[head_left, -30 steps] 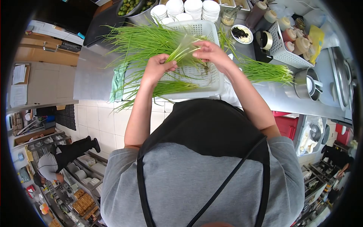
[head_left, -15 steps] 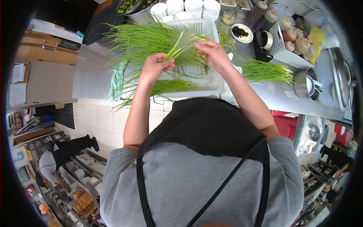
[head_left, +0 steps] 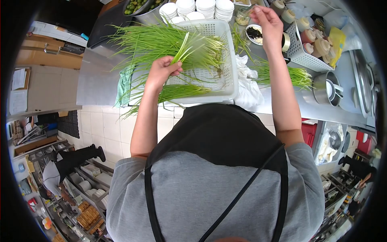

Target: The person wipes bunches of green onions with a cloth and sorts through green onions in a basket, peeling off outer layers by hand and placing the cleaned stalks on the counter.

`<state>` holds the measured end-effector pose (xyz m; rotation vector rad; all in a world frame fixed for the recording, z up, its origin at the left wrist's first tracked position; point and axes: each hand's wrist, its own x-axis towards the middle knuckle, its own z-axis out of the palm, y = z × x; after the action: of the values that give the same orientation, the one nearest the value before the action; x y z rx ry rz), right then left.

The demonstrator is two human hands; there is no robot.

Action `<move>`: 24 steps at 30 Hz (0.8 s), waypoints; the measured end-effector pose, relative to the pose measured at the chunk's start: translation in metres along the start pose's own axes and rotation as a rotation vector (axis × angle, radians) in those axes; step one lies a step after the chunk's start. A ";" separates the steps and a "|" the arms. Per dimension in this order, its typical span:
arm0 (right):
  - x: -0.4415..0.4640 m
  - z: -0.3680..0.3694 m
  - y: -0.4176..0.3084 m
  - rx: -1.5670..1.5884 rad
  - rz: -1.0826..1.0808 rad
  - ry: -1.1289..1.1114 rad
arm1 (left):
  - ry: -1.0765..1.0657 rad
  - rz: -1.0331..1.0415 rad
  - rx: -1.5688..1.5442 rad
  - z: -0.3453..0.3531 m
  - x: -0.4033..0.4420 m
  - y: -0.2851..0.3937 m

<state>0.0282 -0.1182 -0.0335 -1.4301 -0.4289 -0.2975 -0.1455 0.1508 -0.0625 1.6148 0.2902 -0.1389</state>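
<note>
My left hand (head_left: 163, 73) is closed around a few pale-stemmed chives (head_left: 184, 49) above a white perforated basket (head_left: 230, 60). A large pile of loose chives (head_left: 149, 38) lies across that basket, leaves to the left and root ends to the right. A smaller bunch (head_left: 185, 91) rests along the near side. Up at the right, my right hand (head_left: 269, 26) is pinched together over a small white bowl (head_left: 264, 43) holding dark and pale bits. Whatever those fingertips hold is too small to make out. A glass jar (head_left: 242, 17) stands just left of them.
Stacked white dishes (head_left: 196, 9) stand behind the basket. Right of it lie a white plastic bag (head_left: 246, 86) and another chive bunch (head_left: 284, 75), near a metal pot (head_left: 322, 89). Sauce bottles (head_left: 320, 46) fill a white crate. A person (head_left: 60, 169) stands at far left.
My right hand has moved from beside the left hand over the basket up and right to the small bowl. My left hand stays nearly in place, still holding chives.
</note>
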 end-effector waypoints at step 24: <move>-0.006 0.050 0.098 -1.186 -0.217 -0.337 | 0.012 0.050 0.012 0.002 -0.003 0.010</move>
<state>0.0607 -0.0569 -0.1186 -2.6199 -0.7413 -0.5323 -0.1456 0.1476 -0.0520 1.6335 0.2581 -0.0925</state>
